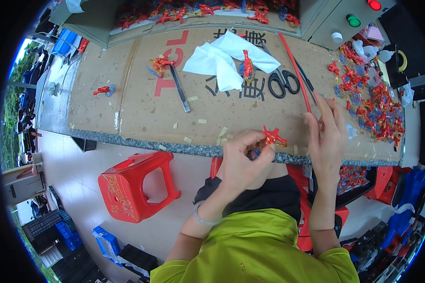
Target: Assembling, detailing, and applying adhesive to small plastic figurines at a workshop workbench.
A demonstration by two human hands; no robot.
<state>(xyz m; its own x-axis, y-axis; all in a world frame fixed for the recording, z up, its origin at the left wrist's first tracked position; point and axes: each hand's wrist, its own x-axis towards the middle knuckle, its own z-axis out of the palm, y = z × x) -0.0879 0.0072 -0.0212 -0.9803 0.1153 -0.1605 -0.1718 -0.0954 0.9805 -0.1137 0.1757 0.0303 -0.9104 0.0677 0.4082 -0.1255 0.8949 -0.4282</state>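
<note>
My left hand [247, 160] is closed around a small shiny red plastic figure [274, 137] at the table's front edge; blue and amber bits show by the fingers. My right hand [327, 134] is raised to the right of it, fingers stretched and thumb apart. Its thumb tip is at the near end of a thin red rod [295, 70], and its fingertips are beside a slim dark tool [306, 78]; I see no grip on either. Black-handled scissors [283, 85] lie left of the rod. Another red figure [247, 65] rests on white cloth [215, 63].
Cardboard [141, 108] covers the table. Tweezers [179, 89] lie left, near two more figures [161, 63]. A heap of red and blue figures [378, 104] is at right. A control box with buttons [353, 20] stands behind. A red stool [137, 186] is on the floor.
</note>
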